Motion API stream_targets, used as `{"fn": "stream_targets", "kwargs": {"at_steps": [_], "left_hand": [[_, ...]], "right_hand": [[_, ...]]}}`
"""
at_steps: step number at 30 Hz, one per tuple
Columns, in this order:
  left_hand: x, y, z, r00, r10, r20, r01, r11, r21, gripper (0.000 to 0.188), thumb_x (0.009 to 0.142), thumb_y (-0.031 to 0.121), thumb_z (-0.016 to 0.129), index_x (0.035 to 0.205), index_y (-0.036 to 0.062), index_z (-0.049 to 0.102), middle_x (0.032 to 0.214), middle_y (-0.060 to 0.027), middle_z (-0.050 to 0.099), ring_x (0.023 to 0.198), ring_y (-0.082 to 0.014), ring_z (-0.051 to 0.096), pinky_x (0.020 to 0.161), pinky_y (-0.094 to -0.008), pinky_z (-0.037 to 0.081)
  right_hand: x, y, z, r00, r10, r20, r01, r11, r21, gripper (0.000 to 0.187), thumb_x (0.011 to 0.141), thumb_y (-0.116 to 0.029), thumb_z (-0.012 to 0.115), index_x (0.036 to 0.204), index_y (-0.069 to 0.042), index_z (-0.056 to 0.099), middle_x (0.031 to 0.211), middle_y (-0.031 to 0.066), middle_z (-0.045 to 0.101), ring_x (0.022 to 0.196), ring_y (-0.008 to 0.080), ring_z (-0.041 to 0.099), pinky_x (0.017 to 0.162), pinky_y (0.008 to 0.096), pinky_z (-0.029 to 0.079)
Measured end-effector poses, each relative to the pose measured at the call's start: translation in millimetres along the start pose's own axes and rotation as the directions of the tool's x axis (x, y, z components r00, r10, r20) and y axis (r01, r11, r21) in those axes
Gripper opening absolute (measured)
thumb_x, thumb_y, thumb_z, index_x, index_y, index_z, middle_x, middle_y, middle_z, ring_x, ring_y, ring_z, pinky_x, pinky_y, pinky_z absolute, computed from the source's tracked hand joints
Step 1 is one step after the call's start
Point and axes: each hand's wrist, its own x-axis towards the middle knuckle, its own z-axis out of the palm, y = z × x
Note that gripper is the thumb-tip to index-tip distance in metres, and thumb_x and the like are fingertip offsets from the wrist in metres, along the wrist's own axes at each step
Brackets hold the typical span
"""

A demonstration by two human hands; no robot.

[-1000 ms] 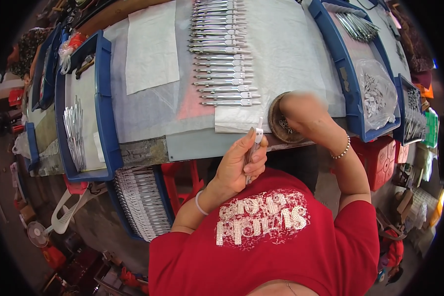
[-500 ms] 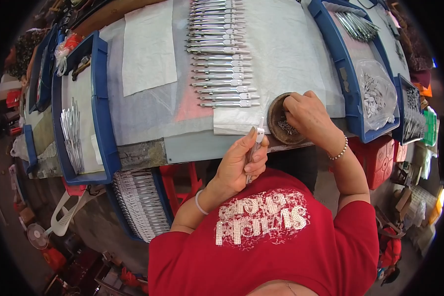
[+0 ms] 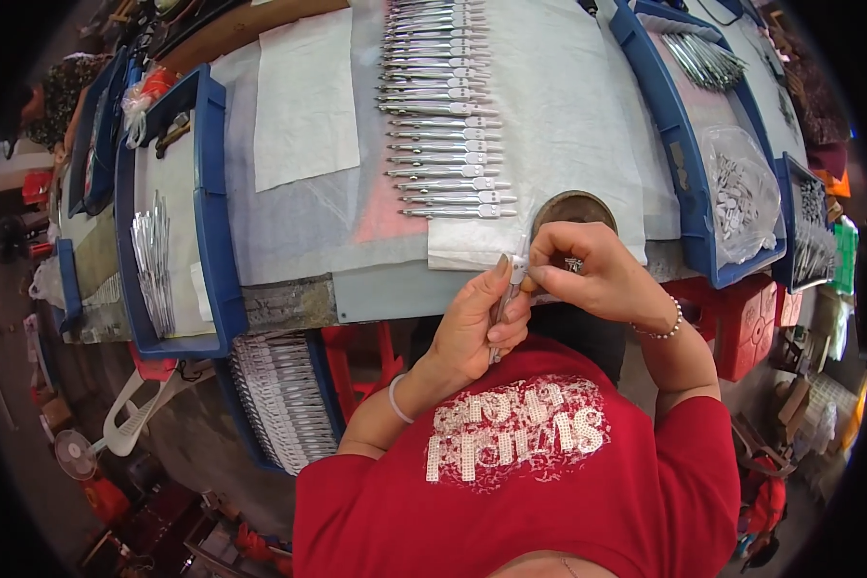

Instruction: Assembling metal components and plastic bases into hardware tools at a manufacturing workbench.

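I see sheet-covered tabletop (image 3: pixel 294 304), blue trays (image 3: pixel 212 193) toward left and right edges. Row of silver tools (image 3: pixel 451 171) runs down from far edge. Left hand (image 3: pixel 480 326) grasps single tool (image 3: pixel 517 268); right hand (image 3: pixel 599 277), fingertips pinched near its white head, contents I can't quite tell. Round bowl (image 3: pixel 580 204) at near edge, partly hidden. Held tool tilted, just off near edge.

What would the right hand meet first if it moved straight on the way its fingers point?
Probably the silvery metal piece in the left hand; the right hand may even touch it, depth being unclear.
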Motion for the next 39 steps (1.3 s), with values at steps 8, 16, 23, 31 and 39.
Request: {"fn": "stream_targets", "kwargs": {"at_steps": [8, 16, 23, 31, 39], "left_hand": [[-2, -8, 7, 0.987, 0.147, -0.064, -0.131, 0.97, 0.207, 0.029, 0.095, 0.034, 0.047, 0.091, 0.0063, 0.054, 0.061, 0.0016, 0.046, 0.041, -0.0039, 0.032, 0.037, -0.0184, 0.025], [-4, -12, 4, 0.989, 0.146, -0.021, -0.138, 0.966, 0.219, 0.028, 0.095, 0.032, 0.047, 0.092, 0.005, 0.054, 0.062, 0.0006, 0.045, 0.043, -0.0045, 0.032, 0.04, -0.0174, 0.025], [-2, -20, 8, 1.0, -0.009, 0.0, 0.008, 0.972, 0.236, 0.034, 0.096, 0.034, 0.043, 0.095, 0.0021, 0.055, 0.062, -0.0014, 0.049, 0.042, -0.0051, 0.037, 0.039, -0.0167, 0.029], [-2, -22, 16, 0.994, 0.11, -0.025, -0.076, 0.821, 0.566, 0.033, 0.099, 0.031, 0.038, 0.092, 0.0019, 0.051, 0.059, -0.0021, 0.049, 0.042, -0.0051, 0.039, 0.04, -0.017, 0.031], [-3, -31, 15, 0.977, 0.204, 0.063, -0.199, 0.764, 0.613, 0.028, 0.099, 0.025, 0.037, 0.089, 0.0019, 0.05, 0.057, -0.001, 0.047, 0.042, -0.0045, 0.038, 0.041, -0.0172, 0.03]], "right_hand": [[-5, -8, 7, 0.995, 0.003, -0.103, -0.025, 0.976, -0.217, 0.01, 0.076, -0.006, 0.059, 0.077, 0.002, 0.053, 0.062, 0.008, 0.052, 0.058, 0.012, 0.051, 0.054, 0.0261, 0.042], [-10, 8, 16, 0.987, 0.063, -0.151, -0.029, 0.976, 0.216, 0.025, 0.082, -0.005, 0.055, 0.105, -0.001, 0.047, 0.086, 0.0069, 0.055, 0.074, 0.0126, 0.056, 0.064, 0.0268, 0.047], [5, 23, 5, 0.97, 0.222, -0.098, 0.025, 0.313, 0.949, 0.014, 0.092, -0.016, 0.048, 0.101, -0.006, 0.051, 0.082, 0.0022, 0.052, 0.068, 0.0096, 0.049, 0.063, 0.0233, 0.043], [13, 12, 15, 0.967, 0.243, -0.075, -0.017, 0.355, 0.935, 0.009, 0.091, -0.017, 0.049, 0.089, -0.008, 0.05, 0.05, -0.0065, 0.031, 0.039, 0.0027, 0.02, 0.035, 0.0183, 0.016], [9, -2, 24, 0.967, 0.213, -0.144, 0.039, 0.431, 0.901, 0.009, 0.091, -0.016, 0.049, 0.089, -0.008, 0.052, 0.049, -0.0062, 0.032, 0.039, 0.0023, 0.021, 0.034, 0.0185, 0.015]]}}
